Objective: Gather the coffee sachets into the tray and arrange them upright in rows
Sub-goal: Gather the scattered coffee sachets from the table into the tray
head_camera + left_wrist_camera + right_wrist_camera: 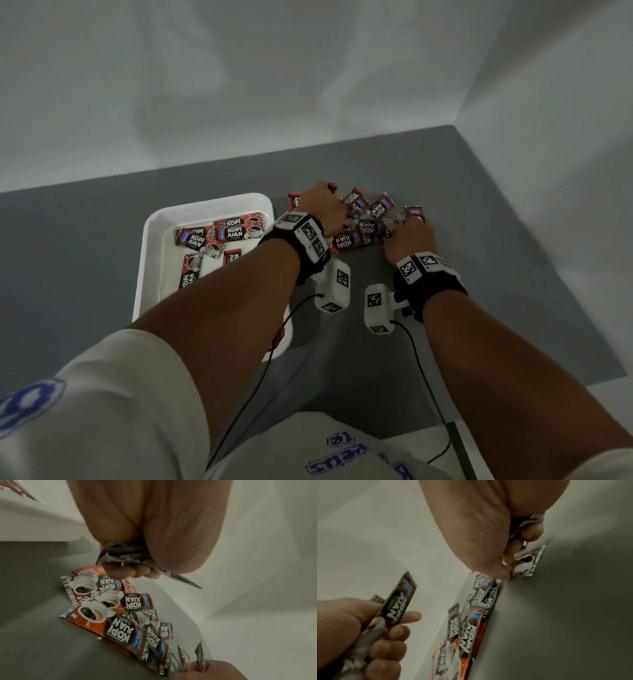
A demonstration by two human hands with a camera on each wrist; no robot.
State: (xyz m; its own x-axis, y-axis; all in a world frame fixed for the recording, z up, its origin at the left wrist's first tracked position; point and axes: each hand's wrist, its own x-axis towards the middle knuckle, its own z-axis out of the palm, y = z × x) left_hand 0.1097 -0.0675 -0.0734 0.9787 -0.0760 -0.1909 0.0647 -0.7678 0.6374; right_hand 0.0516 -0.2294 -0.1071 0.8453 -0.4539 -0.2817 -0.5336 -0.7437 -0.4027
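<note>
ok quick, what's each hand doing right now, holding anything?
Left hand: fingers curled round a bunch of coffee sachets.
Right hand: gripping sachets from the pile on the table.

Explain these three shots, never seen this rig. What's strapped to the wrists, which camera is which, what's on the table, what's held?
No machine here: a person works with two bare hands. The black wrist straps with white checker-marked blocks carry small cameras.

The wide picture comes from a camera on the head, looking down. The other two look along each hand from the wrist.

On the grey tabletop sits a white plastic tray with a few red-and-black coffee sachets lying flat in it, none upright yet. To its right lies a loose pile of the same sachets.

The left hand grips a bunch of sachets. The right hand also grips sachets, low at the pile.
</note>
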